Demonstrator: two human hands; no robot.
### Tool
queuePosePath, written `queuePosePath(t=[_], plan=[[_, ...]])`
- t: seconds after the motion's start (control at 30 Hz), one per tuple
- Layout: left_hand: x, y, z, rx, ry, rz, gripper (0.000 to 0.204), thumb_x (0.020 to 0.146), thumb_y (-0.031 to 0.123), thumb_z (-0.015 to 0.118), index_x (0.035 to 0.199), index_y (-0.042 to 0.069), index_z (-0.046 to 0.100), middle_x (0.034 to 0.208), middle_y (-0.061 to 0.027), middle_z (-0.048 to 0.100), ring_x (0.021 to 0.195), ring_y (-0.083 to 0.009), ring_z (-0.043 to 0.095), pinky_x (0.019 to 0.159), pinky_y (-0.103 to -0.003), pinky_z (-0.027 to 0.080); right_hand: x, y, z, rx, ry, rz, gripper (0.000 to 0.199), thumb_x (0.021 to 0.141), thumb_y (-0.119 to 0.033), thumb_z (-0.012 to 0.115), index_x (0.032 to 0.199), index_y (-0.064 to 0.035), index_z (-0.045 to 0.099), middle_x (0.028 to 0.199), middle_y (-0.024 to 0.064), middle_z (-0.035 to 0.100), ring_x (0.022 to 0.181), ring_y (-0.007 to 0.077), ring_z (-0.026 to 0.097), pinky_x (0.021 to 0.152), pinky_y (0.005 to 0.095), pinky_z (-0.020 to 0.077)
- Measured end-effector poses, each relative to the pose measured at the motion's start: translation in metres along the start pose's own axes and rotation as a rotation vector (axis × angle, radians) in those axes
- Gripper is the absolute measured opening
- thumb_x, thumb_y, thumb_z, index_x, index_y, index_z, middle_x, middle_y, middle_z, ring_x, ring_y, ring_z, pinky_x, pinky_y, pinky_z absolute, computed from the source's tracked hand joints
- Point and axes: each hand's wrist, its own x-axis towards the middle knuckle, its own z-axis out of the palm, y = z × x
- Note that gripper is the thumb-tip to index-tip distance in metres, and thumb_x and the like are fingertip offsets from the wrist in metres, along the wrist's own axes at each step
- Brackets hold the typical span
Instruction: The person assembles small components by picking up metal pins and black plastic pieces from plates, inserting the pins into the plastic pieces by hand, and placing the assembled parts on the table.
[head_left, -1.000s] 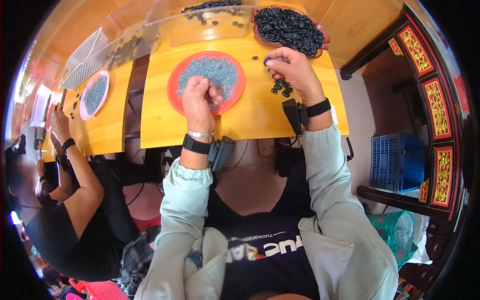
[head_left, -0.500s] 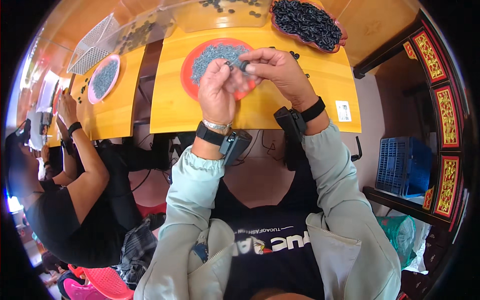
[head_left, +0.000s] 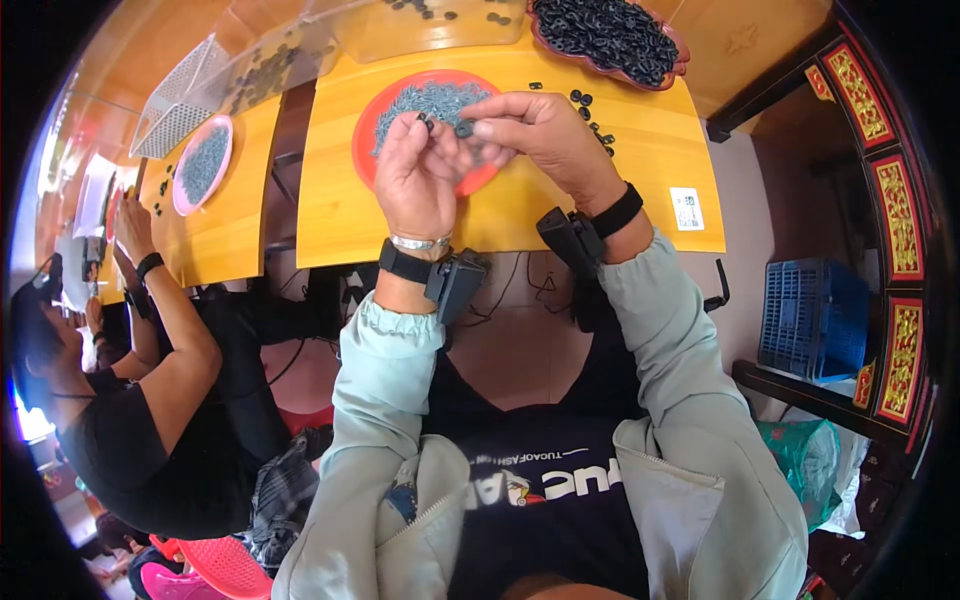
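Currently, with the red plate (head_left: 366,150) as landmark:

Item: right hand (head_left: 550,140), over the plate's right side. Changed within the last second: it was beyond that side, at the loose black pieces (head_left: 582,99); it has since come across to meet the left hand (head_left: 415,185). In judgement, picking up has given way to handling small parts between both hands.

Item: grip, right. Thumb and forefinger together, pinched on a black disc (head_left: 464,129). The disc lies at the fingertips, above the plate's near right part, facing the left hand and apart from its fingertips.

Item: grip, left. Thumb and forefinger together on a small dark piece (head_left: 424,121), held up over the plate's near half. Other fingers blurred; whether they hold anything more cannot be told.

Item: grey bits (head_left: 425,98), many, heaped in the plate, beyond both hands.

Item: loose black pieces, scattered to the right of the plate, touched by neither hand.

Item: brown dish (head_left: 683,62), beyond the plate to the right, heaped with black parts (head_left: 610,40).

Item: clear bin (head_left: 430,38), beyond the plate; a few dark pieces inside.

Item: white label (head_left: 687,208), flat on the yellow tabletop (head_left: 325,190), well to the plate's right.
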Motion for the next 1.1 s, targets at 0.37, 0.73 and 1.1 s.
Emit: queuePosePath(t=[0.37,0.73,1.1], plan=[[0.0,0.001,0.001,0.053,0.006,-0.002,0.012,0.09,0.016,0.046,0.087,0.004,0.047,0.071,-0.0073,0.051,0.061,-0.0184,0.051,0.059,-0.028,0.044,0.003,0.017,0.004,-0.151,0.012,-0.098,0.021,0.084,-0.008,0.058,0.103,0.0004,0.064,0.078,0.0006,0.063,0.067,0.0053,0.056,0.063,0.0183,0.0462],[-0.002,0.004,-0.001,0.36,0.062,-0.007,0.012,0.09,0.016,0.046,0.088,0.004,0.048,0.07,-0.0066,0.052,0.061,-0.0178,0.052,0.056,-0.027,0.044,-0.001,0.012,0.012,-0.137,-0.038,-0.112,0.02,0.086,-0.01,0.056,0.101,0.0014,0.064,0.078,0.0002,0.063,0.068,0.0055,0.055,0.063,0.0194,0.0458],[-0.004,0.004,0.006,0.265,0.131,-0.037,0.008,0.088,0.012,0.046,0.084,0.005,0.048,0.067,-0.0024,0.051,0.058,-0.0116,0.05,0.053,-0.021,0.042,0.0,0.011,0.013,-0.015,-0.035,-0.075,0.014,0.085,-0.01,0.057,0.094,0.0006,0.061,0.078,0.0018,0.063,0.067,0.0058,0.056,0.061,0.0189,0.0456]])
